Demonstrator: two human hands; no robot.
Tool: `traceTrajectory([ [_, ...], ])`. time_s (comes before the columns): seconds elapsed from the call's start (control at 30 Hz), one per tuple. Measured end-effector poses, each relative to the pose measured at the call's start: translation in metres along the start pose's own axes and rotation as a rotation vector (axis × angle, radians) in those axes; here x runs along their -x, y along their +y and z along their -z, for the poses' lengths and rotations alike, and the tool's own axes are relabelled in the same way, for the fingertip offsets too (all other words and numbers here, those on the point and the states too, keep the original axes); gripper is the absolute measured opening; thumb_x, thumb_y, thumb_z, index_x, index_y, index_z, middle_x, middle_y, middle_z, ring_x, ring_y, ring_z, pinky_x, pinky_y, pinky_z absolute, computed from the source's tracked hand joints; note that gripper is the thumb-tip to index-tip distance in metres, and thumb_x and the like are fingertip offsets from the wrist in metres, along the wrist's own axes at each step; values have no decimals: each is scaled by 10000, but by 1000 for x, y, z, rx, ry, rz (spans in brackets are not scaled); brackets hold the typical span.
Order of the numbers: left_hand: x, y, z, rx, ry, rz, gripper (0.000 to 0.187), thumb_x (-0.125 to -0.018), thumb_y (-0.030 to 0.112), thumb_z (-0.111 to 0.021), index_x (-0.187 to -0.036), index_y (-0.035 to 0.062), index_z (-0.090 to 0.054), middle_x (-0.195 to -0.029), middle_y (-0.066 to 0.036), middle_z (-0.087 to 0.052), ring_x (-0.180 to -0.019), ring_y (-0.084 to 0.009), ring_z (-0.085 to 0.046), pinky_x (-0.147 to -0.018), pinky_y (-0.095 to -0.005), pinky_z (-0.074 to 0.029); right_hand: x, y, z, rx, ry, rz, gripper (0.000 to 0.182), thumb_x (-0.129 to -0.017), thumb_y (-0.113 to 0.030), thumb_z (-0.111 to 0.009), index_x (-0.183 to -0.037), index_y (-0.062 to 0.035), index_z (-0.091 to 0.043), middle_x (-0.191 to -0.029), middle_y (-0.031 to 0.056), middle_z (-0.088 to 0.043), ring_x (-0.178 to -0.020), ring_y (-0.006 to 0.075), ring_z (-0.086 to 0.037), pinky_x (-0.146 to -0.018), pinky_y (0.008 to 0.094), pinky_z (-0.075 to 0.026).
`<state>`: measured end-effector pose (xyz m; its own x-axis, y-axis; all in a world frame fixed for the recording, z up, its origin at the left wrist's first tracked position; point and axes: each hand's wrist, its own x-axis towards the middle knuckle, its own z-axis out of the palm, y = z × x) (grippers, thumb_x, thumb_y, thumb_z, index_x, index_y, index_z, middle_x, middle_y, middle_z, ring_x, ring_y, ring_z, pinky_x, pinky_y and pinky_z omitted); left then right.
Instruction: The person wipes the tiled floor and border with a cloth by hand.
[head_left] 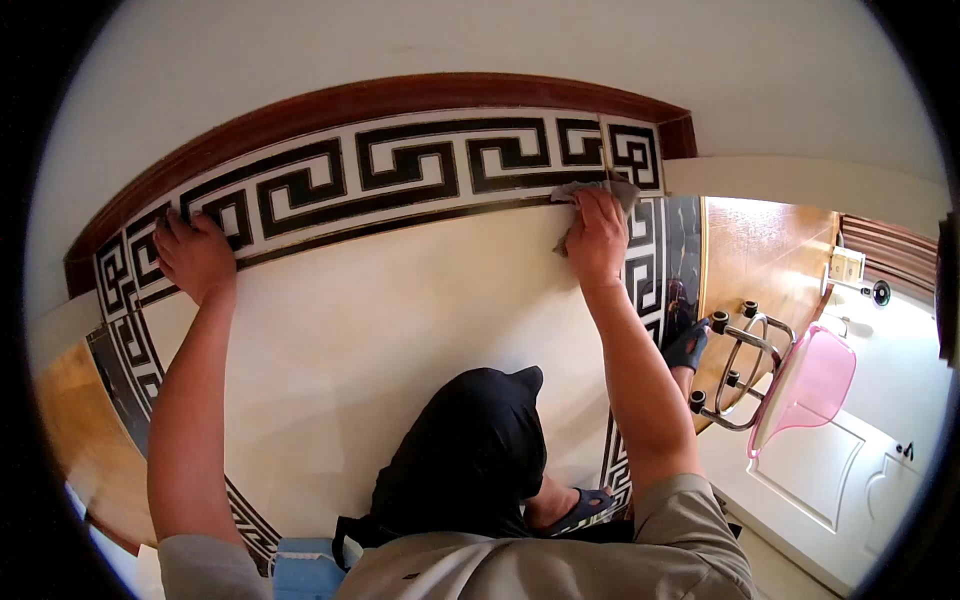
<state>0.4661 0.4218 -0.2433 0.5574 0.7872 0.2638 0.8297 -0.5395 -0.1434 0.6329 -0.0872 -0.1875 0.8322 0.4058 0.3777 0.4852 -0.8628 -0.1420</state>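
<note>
My right hand presses a crumpled grey cloth onto the black-and-white key-pattern border of the tiled floor, close to its right corner. The fingers are bent over the cloth and hide part of it. Toward the left end of the same border, my left hand rests on the tile with its fingers stretched out, holding nothing. Between my arms spreads the cream floor tile.
A dark red-brown skirting board runs along the wall beyond the border. To the right stand a pink-backed chair with metal legs and a white door. My bent knee and slippered foot are below; a blue item lies at lower left.
</note>
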Motion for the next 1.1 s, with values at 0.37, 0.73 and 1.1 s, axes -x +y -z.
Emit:
traceTrajectory([
  [0.37,1,5,12,28,40,-24,508,-998,386,-380,-1404,93,-468,-1478,-151,-402,-1389,-296,-351,-1126,-484,-275,-8,-201,-24,-317,-292,255,281,-723,-57,-576,-985,1,-660,-1062,160,-647,-1028,302,-603,-922,419,-476],
  [0.73,-4,0,6,-1,30,-27,518,-1005,424,-311,-1423,150,-447,-1485,-110,-403,-1380,-272,-370,-1128,-470,-286,-19,-265,-32,-438,-544,329,251,-773,-135,-571,-974,-36,-686,-1080,141,-642,-1038,293,-592,-901,391,-480],
  [1.1,-1,8,23,236,103,-58,427,-947,280,-474,-1269,14,-561,-1296,-211,-546,-1228,-343,-504,-974,-471,-450,5,26,13,-54,-324,68,329,-811,-58,-568,-1127,-111,-641,-1098,120,-657,-977,308,-649,-797,392,-555],
])
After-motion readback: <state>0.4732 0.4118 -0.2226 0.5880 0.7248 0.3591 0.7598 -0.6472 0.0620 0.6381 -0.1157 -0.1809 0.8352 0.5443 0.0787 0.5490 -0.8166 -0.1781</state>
